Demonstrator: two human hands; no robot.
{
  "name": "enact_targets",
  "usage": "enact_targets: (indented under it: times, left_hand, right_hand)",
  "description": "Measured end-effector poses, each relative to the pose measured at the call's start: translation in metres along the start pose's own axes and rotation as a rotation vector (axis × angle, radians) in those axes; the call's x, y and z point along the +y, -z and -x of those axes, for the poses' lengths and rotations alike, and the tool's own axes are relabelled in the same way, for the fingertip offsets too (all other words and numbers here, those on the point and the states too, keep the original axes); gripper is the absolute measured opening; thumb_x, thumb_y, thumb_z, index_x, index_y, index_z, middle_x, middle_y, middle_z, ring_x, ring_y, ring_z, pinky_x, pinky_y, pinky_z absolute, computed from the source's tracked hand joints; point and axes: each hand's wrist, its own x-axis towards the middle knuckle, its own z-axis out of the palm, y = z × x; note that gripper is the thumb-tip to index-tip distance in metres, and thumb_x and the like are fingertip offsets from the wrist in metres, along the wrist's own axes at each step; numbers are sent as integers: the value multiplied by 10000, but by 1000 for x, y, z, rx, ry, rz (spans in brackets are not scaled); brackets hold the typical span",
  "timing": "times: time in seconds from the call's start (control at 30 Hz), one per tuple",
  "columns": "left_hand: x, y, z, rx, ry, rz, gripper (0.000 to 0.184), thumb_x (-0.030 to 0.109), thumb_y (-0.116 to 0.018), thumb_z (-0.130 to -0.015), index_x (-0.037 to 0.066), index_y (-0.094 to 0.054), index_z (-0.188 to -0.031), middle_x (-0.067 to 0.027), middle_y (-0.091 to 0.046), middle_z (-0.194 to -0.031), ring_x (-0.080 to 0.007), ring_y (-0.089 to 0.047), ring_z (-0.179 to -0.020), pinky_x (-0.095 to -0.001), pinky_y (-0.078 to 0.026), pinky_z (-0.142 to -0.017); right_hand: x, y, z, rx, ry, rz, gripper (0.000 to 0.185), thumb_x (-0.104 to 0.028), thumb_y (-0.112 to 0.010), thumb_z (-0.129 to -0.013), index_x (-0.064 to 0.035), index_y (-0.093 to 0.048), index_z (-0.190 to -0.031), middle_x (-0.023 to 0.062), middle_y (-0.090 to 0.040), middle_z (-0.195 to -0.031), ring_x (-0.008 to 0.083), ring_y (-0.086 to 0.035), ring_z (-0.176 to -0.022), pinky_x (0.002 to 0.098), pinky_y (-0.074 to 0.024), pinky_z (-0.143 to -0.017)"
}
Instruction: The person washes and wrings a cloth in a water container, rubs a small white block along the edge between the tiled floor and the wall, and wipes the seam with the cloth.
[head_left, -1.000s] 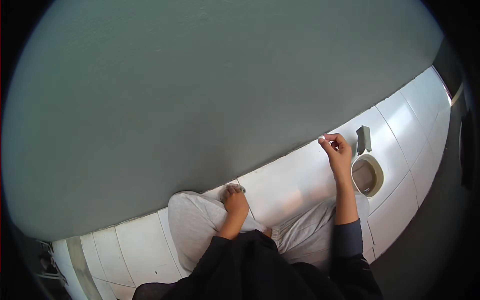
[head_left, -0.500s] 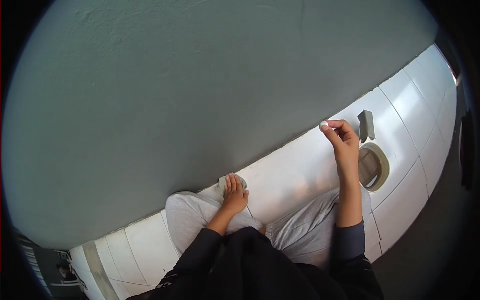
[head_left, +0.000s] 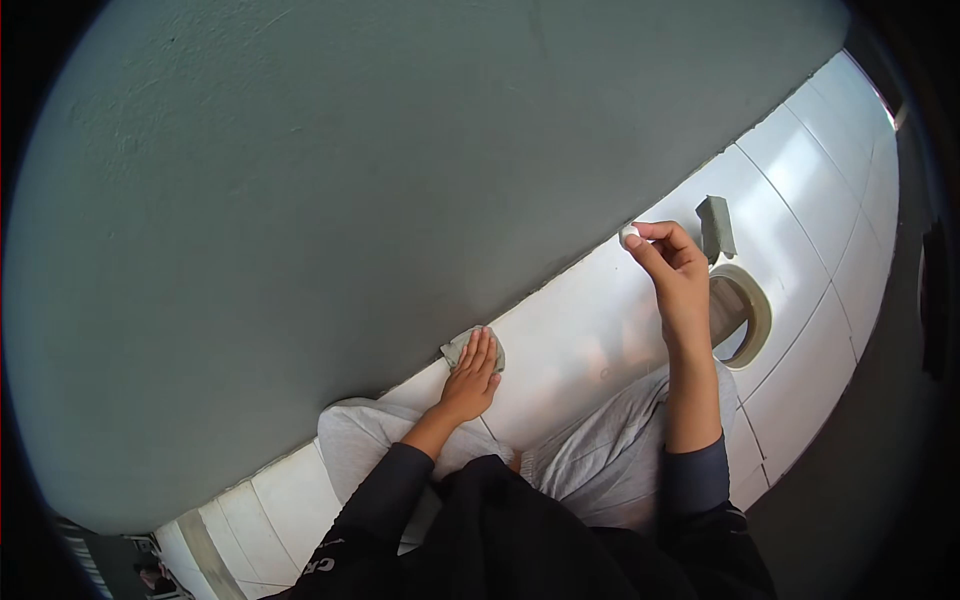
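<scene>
My left hand [head_left: 470,380] lies flat on a grey-green cloth [head_left: 495,350], fingers stretched out. The cloth rests on the white tiles, right against the foot of the grey wall. My right hand [head_left: 680,275] is raised above the tiles near the wall, thumb and fingers pinching a small white piece [head_left: 630,236]. Its exact kind is too small to tell. Beyond that hand lies a folded grey-green strip [head_left: 716,227]. Partly behind my right wrist is a round beige-rimmed item [head_left: 762,312]; whether it is a tub or a ring I cannot tell.
A grey wall [head_left: 300,200] runs diagonally along the white tiled ledge [head_left: 560,330]. My crossed legs in grey trousers [head_left: 360,430] rest on the tiles. The ledge's outer edge drops to a dark floor [head_left: 840,480] at the right. A person [head_left: 153,577] shows small at the lower left.
The view has shifted slightly. My left hand and the cloth have moved a little up along the wall's foot. The right hand keeps its pinch on the white piece.
</scene>
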Motion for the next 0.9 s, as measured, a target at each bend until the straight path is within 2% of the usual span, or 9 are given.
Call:
enact_targets:
  times: [0.07,0.17,0.27,0.47,0.63,0.77,0.83,0.9]
  left_hand:
    - [-4,7,-13,-2,-164,2,608,209,-393,-910,-16,-136,-1413,-153,-65,-1500,-279,-41,-1392,-375,-112,-1118]
    - [-5,20,-34,-64,-287,-60,592,203,-385,-914,-1,-145,-1415,-129,-82,-1503,-259,-51,-1393,-362,-151,-1112]
    - [-2,23,-56,-83,-391,-54,590,211,-390,-915,12,-153,-1417,-115,-90,-1504,-247,-47,-1394,-371,-174,-1107]
    - [35,30,-120,-118,-541,-74,603,229,-405,-913,3,-155,-1413,-131,-84,-1502,-259,-36,-1394,-384,-166,-1107]
    - [68,26,-175,-107,-594,-18,596,239,-401,-921,12,-156,-1415,-119,-74,-1505,-256,-32,-1393,-394,-194,-1100]
    - [89,24,-204,-57,-601,-34,569,228,-413,-917,-13,-208,-1390,-134,-123,-1493,-268,-81,-1387,-390,-201,-1099]
    - [99,22,-217,26,-620,-35,550,203,-420,-912,-21,-236,-1380,-134,-145,-1488,-268,-98,-1384,-387,-248,-1080]
    - [111,23,-228,-20,-558,52,536,186,-424,-908,-14,-255,-1376,-130,-158,-1485,-264,-111,-1382,-386,-281,-1062]
  right_hand:
    - [-3,4,-1,18,-11,3,220,-212,-722,-762,-39,-638,-869,-81,-422,-627,20,-362,-607,178,-267,-566]
    - [-10,12,-4,66,5,-29,198,-192,-712,-773,-41,-637,-878,-61,-489,-679,29,-420,-660,178,-325,-631]
    - [-15,17,-6,119,-36,-92,157,-149,-687,-796,-40,-632,-895,-15,-591,-800,52,-514,-772,200,-391,-766]
    - [-16,18,-10,125,-48,-128,174,-136,-684,-797,-26,-623,-918,9,-611,-830,76,-550,-803,219,-416,-782]
    - [-13,24,-12,141,-55,-190,178,-116,-674,-803,-14,-615,-936,32,-625,-862,97,-571,-840,236,-430,-805]
    - [-14,25,-12,161,-56,-237,182,-116,-669,-808,-9,-613,-944,36,-627,-887,100,-573,-855,242,-434,-814]
    - [-14,27,-12,160,-50,-269,186,-121,-671,-807,-11,-613,-946,33,-625,-885,91,-566,-840,235,-431,-793]
    - [-14,26,-12,177,-54,-288,190,-126,-678,-802,-17,-615,-945,18,-620,-835,63,-545,-772,209,-414,-720]
